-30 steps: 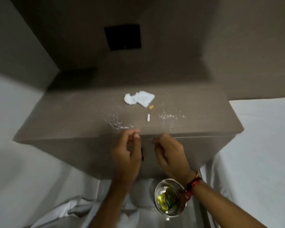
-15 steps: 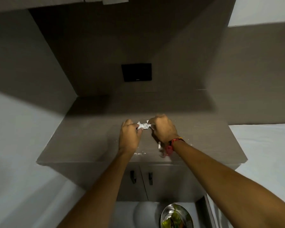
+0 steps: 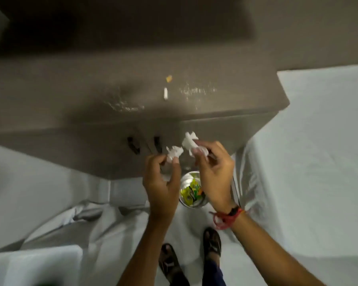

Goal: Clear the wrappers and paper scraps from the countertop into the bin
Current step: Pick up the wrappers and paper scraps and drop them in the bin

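Note:
My left hand [image 3: 161, 180] pinches a crumpled white paper scrap [image 3: 174, 153], and my right hand [image 3: 213, 174] pinches a second white paper scrap [image 3: 189, 142]. Both hands hover in front of the cabinet, above a small steel bin [image 3: 191, 203] on the floor that holds yellow-green wrappers. On the brown countertop [image 3: 70, 96] lie a small white scrap [image 3: 165, 93], a small yellow scrap [image 3: 168, 78] and scattered white crumbs [image 3: 196, 90], more crumbs [image 3: 122, 105] near the front edge.
The cabinet front has two dark door handles [image 3: 145, 144] just behind my hands. White sheets [image 3: 310, 162] cover surfaces right and left. My sandalled feet [image 3: 190, 256] stand on the floor below the bin.
Both hands lifted the white paper off the countertop, pulled back over the front edge and now hold separate pieces above the bin. The view tilted down.

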The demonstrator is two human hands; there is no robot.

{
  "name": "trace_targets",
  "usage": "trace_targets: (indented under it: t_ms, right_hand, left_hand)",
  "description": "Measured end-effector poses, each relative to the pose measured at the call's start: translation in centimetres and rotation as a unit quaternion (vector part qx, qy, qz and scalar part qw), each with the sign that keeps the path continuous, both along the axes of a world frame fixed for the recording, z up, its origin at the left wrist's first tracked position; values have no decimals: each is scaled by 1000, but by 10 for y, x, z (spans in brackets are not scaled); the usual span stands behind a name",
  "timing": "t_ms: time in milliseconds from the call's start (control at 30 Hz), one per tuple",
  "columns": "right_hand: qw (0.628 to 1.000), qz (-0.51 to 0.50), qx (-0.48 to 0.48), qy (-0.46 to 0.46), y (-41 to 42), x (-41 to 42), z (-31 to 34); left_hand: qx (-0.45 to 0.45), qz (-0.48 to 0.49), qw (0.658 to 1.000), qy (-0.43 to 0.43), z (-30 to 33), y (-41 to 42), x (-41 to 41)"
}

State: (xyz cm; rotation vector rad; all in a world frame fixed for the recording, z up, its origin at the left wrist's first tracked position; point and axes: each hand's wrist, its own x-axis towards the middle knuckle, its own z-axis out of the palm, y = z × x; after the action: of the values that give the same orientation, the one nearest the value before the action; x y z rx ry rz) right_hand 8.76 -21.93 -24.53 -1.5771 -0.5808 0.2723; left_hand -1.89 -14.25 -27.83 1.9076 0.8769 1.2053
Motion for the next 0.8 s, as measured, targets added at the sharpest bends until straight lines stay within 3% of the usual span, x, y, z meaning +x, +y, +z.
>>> trace_targets:
  t_ms: [100,233,433,567,700,800]
  right_hand:
    - [989,-55,-133,27,-46,-23,-102]
    - [955,-71,-278,72,-71,-22,-244]
    - [881,65,-447,139,-81,8,-382]
    - [859,72,-487,139,-92,24,-379]
    - [890,90,-443,65,-83,26,-297]
    - [929,107,-355,-6,-53,23,-215]
  left_hand:
    - [-44,-39,986,153,-96,-40,-23]
    - [-96,-87,934,333,-216,-57,-31]
    - [-108,-131,876,451,-330,-46,-15]
    - [-149,-132,866,458,-329,-38,-11]
    - [-163,-83,905,385,-261,-31,-15]
    - [-139,-49,943,297,-182,-18,-5]
